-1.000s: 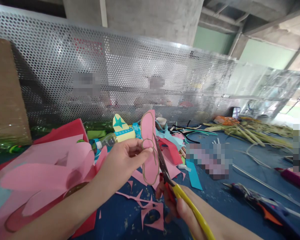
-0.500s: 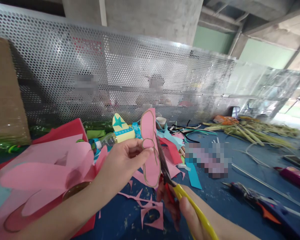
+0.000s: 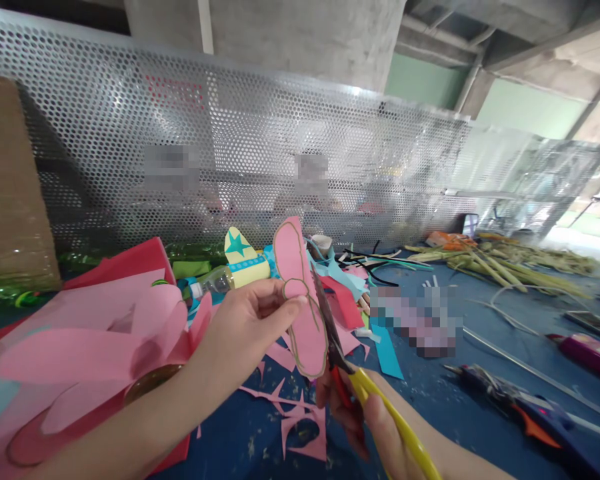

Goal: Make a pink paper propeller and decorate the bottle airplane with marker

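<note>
My left hand [image 3: 260,313] pinches a pink paper bow shape [image 3: 307,333] with a drawn brown outline, held upright near its round middle. In my right hand [image 3: 375,420] is a pair of scissors [image 3: 337,343] with yellow and red handles. The blades point up along the right edge of the paper; whether they touch it I cannot tell. Pink paper offcuts [image 3: 305,427] lie on the blue table below both hands. Behind my left hand rests a plastic bottle [image 3: 220,280] with a yellow paper wrap and a star-marked fin.
Pink and red paper sheets [image 3: 145,287] pile up at the left. A glue gun [image 3: 525,400], a purple object [image 3: 590,353] and a blue paper strip [image 3: 387,350] lie to the right. Plant strips [image 3: 500,260] are farther back. A perforated metal screen [image 3: 260,147] stands behind.
The bow shape has tilted, its top end leaning left and its lower end shifting slightly right. The scissors remain beside its right edge, and both hands keep their hold.
</note>
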`<act>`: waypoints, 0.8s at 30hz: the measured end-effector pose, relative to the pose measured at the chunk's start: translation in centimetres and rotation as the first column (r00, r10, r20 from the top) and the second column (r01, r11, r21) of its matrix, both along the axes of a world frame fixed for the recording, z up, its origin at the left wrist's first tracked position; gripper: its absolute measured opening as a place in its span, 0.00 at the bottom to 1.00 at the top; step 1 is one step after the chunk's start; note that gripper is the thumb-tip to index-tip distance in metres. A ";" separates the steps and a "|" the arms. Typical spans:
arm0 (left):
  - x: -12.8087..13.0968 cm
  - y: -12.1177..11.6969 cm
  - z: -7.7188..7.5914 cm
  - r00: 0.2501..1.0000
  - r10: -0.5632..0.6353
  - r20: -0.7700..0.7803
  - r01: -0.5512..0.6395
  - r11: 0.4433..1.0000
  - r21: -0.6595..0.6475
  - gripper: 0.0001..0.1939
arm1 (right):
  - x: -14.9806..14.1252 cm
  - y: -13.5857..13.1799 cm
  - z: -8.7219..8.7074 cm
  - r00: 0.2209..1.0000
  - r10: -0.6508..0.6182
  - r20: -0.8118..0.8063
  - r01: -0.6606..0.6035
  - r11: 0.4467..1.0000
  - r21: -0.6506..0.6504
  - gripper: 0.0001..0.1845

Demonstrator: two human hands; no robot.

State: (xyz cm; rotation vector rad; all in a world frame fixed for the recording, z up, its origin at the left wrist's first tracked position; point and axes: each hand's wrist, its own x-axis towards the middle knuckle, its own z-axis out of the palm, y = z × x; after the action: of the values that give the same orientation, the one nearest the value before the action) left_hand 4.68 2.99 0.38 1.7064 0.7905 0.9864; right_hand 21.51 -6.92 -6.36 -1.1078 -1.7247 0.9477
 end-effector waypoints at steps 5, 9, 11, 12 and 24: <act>0.1 0.0 0.0 1.000 0.011 -0.010 -0.011 1.000 0.008 0.10 | 0.0 0.0 0.3 0.998 0.065 0.000 -0.065 0.998 0.002 0.32; 0.1 -0.1 0.1 1.000 0.019 0.010 -0.019 1.000 0.001 0.10 | 0.0 0.0 0.8 0.998 0.059 -0.006 -0.058 0.998 0.012 0.33; 0.2 -0.2 0.2 1.000 0.008 0.025 -0.008 1.000 -0.007 0.10 | -0.1 -0.2 0.9 0.999 0.035 -0.016 -0.035 0.999 -0.008 0.34; 0.2 -0.2 0.2 0.999 0.004 0.031 -0.003 1.000 -0.008 0.10 | -0.2 -0.2 1.0 1.000 0.022 -0.022 -0.022 0.999 -0.023 0.34; 0.0 -0.3 0.6 0.999 0.023 0.032 -0.023 1.000 0.005 0.11 | -0.3 0.0 2.2 0.997 0.014 0.075 -0.013 1.000 -0.012 0.35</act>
State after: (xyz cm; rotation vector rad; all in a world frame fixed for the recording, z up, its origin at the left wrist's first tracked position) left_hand 4.63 2.72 0.95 1.6851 0.7891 1.0301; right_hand 21.20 -6.90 -4.20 -1.1537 -1.7909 0.9363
